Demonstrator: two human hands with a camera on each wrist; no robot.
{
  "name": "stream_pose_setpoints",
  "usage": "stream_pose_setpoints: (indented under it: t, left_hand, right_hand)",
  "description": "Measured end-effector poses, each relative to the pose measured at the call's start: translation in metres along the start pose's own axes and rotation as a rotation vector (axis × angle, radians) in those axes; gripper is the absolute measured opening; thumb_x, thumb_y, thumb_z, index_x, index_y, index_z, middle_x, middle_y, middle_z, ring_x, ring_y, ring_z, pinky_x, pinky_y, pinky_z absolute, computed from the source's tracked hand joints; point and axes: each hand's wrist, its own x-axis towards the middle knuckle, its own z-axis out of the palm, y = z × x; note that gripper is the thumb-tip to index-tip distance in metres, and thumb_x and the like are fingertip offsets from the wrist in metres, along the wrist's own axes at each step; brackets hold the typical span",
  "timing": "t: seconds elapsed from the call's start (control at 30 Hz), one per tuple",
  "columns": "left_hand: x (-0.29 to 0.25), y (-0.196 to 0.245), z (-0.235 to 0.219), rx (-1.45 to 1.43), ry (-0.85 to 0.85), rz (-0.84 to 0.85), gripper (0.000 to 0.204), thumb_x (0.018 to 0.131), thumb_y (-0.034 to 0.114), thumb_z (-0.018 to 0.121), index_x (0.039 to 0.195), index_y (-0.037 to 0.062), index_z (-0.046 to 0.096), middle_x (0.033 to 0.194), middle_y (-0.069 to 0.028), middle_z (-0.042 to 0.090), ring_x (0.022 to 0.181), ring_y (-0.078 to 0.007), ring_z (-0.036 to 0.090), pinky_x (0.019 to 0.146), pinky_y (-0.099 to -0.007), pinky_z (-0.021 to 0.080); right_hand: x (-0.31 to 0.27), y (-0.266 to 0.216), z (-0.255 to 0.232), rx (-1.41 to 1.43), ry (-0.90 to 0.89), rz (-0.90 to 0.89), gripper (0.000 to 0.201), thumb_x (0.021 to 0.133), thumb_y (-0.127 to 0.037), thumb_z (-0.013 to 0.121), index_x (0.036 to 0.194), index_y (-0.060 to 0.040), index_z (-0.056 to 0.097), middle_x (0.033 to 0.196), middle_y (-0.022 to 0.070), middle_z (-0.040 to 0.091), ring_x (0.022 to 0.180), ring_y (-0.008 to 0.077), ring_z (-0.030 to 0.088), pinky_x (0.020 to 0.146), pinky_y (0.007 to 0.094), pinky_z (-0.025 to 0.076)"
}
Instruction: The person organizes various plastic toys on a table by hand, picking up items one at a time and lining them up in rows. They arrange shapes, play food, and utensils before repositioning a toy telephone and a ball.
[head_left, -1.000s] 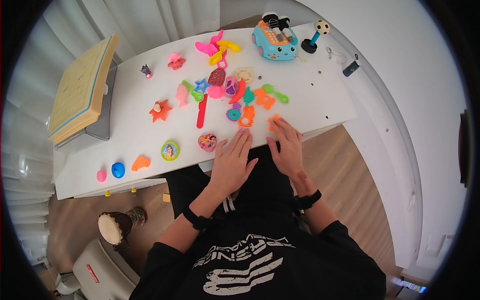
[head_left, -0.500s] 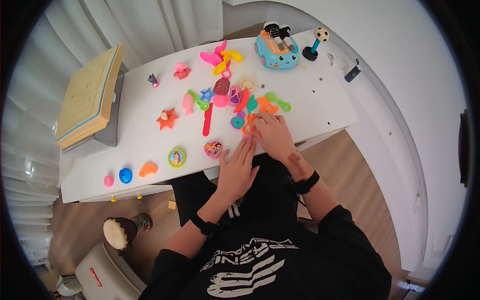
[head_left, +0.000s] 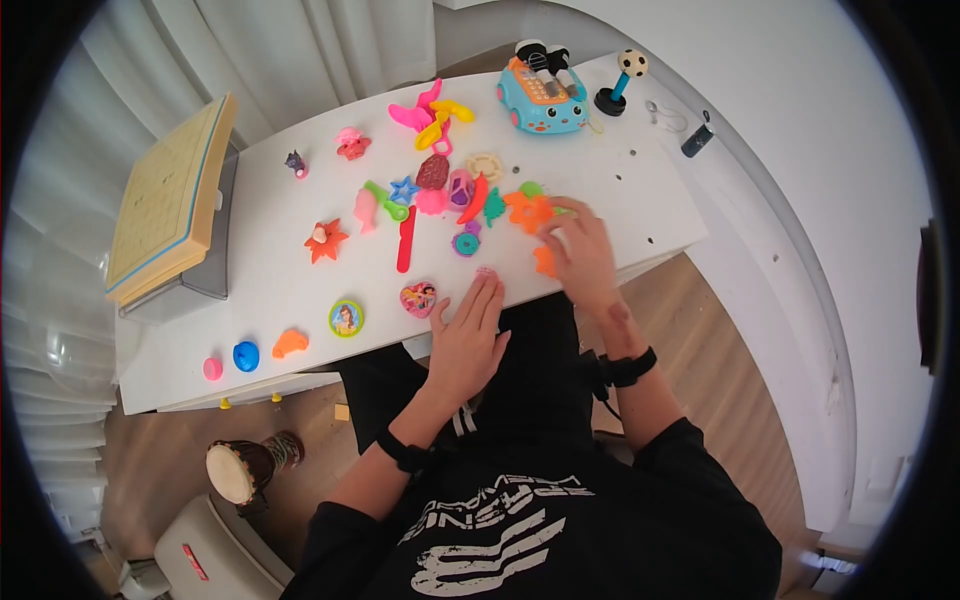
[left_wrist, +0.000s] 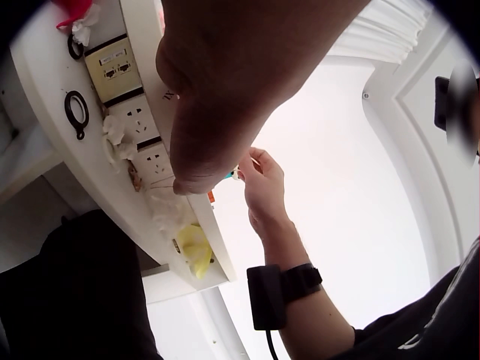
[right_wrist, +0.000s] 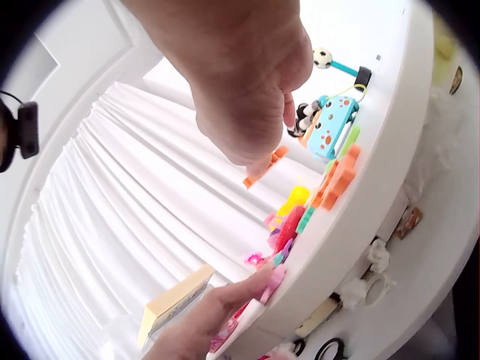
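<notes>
The right hand [head_left: 585, 255] hovers over the right part of the white table, fingers bent, pinching an orange toy mould [right_wrist: 266, 166] clearly seen in the right wrist view. In the head view that hand overlaps a green spoon [head_left: 532, 188] and sits beside an orange flower-like mould [head_left: 525, 212]. Another orange piece [head_left: 545, 261] lies just under its wrist side. The left hand [head_left: 465, 345] lies at the table's front edge, its straight fingers touching a small pink patterned piece [head_left: 485, 272]. Left of it is a pink heart-shaped box [head_left: 418, 299].
Several toy pieces cluster mid-table, among them a red knife [head_left: 406, 240] and a teal-purple ring [head_left: 466, 242]. A blue toy phone [head_left: 545, 108] and a football stand [head_left: 611, 100] stand at the back right. A board on a clear box [head_left: 175, 200] occupies the left end.
The right hand first moved left to the orange mould by the left fingers and took hold of it, then carried it up and to the right. The left hand stayed at the edge.
</notes>
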Motion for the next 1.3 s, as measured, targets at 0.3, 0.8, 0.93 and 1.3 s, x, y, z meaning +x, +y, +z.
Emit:
stream_pose_setpoints:
  t: [0.3, 0.8, 0.93, 1.3]
  left_hand:
    - [0.009, 0.001, 0.0, 0.009, -0.004, 0.017, 0.067, 0.089, 0.02, 0.073, 0.148, 0.0019, 0.047, 0.156, -0.0105, 0.047, 0.148, -0.0219, 0.041, 0.11, -0.0519, 0.028]
    - [0.002, 0.007, -0.007, -0.114, 0.118, 0.056, 0.063, 0.09, 0.018, 0.073, 0.146, 0.0039, 0.049, 0.159, -0.0128, 0.045, 0.146, -0.0256, 0.044, 0.113, -0.0469, 0.026]
    - [-0.008, 0.001, -0.02, -0.185, 0.171, 0.08, 0.054, 0.088, 0.014, 0.075, 0.138, 0.0052, 0.056, 0.152, -0.0125, 0.053, 0.141, -0.0275, 0.049, 0.111, -0.0454, 0.027]
    - [-0.007, -0.035, -0.056, -0.28, 0.577, -0.058, 0.027, 0.091, 0.0, 0.07, 0.117, -0.0021, 0.064, 0.124, -0.0191, 0.066, 0.114, -0.0337, 0.063, 0.099, -0.0407, 0.047]
  right_hand:
    - [-0.044, 0.059, -0.02, -0.225, -0.068, 0.28, 0.01, 0.097, -0.015, 0.065, 0.105, -0.0084, 0.063, 0.129, 0.0075, 0.066, 0.117, 0.0293, 0.062, 0.096, 0.0445, 0.046]
    - [-0.073, -0.008, 0.016, -0.077, -0.079, 0.044, 0.036, 0.098, -0.008, 0.062, 0.134, -0.0035, 0.063, 0.143, 0.0152, 0.06, 0.137, 0.0327, 0.054, 0.113, 0.0453, 0.042]
    - [-0.079, -0.001, 0.014, 0.017, -0.099, 0.071, 0.028, 0.101, -0.008, 0.06, 0.128, -0.0025, 0.064, 0.144, 0.0171, 0.06, 0.142, 0.0337, 0.049, 0.119, 0.0469, 0.038]
    - [-0.065, 0.015, -0.008, 0.217, -0.119, 0.146, 0.026, 0.1, -0.005, 0.06, 0.126, -0.0043, 0.065, 0.147, 0.0177, 0.058, 0.142, 0.034, 0.05, 0.117, 0.0448, 0.041]
